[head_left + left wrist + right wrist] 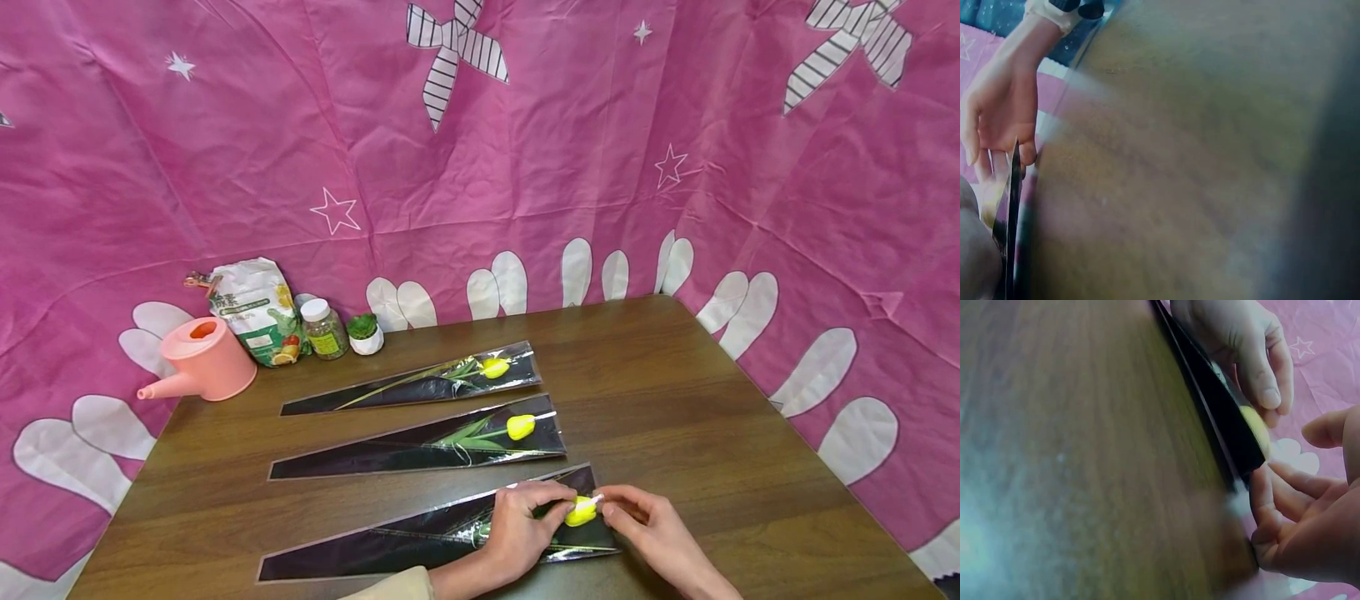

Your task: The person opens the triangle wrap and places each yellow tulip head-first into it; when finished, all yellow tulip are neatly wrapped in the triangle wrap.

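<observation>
A yellow tulip (pixel 581 512) lies in the nearest black-and-clear flower sleeve (pixel 337 552), close to its wide right end. My left hand (pixel 525 525) reaches over this sleeve, thumb and fingertips curled in at the left side of the bloom. From the right, my right hand (pixel 656 529) has its fingertips at the wide end beside the bloom. In the right wrist view, the right fingers (pixel 1272 487) touch the sleeve's end while the thumb stands apart. The left wrist view mostly shows blurred tabletop (pixel 1179 156), with the right hand (pixel 1007 106) at the left edge.
Behind lie two more sleeved tulips, in a middle sleeve (pixel 352 458) and a far sleeve (pixel 375 396). A pink watering can (pixel 213 362), white bag (pixel 258 312), lidded jar (pixel 325 333) and small potted plant (pixel 366 337) stand back left. A pink curtain (pixel 487 183) surrounds the table.
</observation>
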A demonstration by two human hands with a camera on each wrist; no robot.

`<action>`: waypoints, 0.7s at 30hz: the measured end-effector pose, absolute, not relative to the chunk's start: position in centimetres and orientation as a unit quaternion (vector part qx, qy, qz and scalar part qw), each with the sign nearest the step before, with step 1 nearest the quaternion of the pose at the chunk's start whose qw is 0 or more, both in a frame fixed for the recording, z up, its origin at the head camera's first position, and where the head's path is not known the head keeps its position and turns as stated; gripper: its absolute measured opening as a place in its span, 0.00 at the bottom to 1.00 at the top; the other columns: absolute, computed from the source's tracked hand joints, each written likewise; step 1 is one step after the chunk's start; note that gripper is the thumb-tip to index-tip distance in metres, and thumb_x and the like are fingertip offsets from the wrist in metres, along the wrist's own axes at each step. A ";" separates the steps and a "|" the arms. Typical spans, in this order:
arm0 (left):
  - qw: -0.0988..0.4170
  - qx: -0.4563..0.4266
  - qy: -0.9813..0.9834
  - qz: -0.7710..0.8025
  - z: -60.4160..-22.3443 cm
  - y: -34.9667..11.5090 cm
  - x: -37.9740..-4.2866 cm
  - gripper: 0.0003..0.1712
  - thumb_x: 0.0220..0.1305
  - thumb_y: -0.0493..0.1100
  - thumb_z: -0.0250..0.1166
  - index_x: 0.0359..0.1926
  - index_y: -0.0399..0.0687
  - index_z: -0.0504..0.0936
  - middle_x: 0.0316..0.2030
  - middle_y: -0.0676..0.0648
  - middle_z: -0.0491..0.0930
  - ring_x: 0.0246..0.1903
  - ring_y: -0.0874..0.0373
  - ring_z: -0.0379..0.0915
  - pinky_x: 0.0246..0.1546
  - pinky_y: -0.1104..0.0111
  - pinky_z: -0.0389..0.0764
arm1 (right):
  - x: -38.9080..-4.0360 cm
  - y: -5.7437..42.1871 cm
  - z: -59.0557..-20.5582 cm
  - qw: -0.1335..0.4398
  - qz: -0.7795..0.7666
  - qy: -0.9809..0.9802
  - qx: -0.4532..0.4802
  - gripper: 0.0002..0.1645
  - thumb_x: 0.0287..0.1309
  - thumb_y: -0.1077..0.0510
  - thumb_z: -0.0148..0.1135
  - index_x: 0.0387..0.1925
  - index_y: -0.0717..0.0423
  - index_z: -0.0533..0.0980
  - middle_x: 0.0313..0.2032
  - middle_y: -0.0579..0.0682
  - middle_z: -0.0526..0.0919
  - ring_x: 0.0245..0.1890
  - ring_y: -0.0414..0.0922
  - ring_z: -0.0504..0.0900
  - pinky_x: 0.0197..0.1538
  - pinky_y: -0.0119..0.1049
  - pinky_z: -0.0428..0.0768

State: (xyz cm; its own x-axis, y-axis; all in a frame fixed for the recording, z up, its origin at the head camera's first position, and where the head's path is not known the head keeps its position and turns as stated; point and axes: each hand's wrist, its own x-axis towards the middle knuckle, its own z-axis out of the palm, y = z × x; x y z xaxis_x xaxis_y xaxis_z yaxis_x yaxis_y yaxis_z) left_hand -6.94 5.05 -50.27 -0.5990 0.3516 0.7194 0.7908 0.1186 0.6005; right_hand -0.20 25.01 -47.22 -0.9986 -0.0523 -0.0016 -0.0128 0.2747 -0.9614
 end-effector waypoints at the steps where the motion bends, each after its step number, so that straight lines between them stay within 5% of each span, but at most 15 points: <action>1: 0.207 -0.396 -0.720 -0.531 -50.3 5.1 -7.0 0.12 0.49 0.28 0.77 0.36 0.44 0.90 0.35 0.53 0.88 0.37 0.65 0.84 0.41 0.75 0.81 | -0.2 24.9 -47.1 0.020 -0.603 0.797 -0.015 0.19 0.69 0.62 0.58 0.55 0.73 0.74 0.46 0.60 0.84 0.44 0.38 0.83 0.47 0.28 0.79; 21: 0.201 -0.399 -0.718 -0.534 -50.6 5.4 -7.0 0.12 0.50 0.27 0.76 0.35 0.43 0.90 0.34 0.52 0.88 0.38 0.67 0.84 0.41 0.75 0.81 | -0.9 24.2 -46.7 0.098 -0.642 0.760 -0.026 0.18 0.72 0.62 0.52 0.54 0.73 0.65 0.47 0.63 0.84 0.36 0.45 0.80 0.45 0.30 0.71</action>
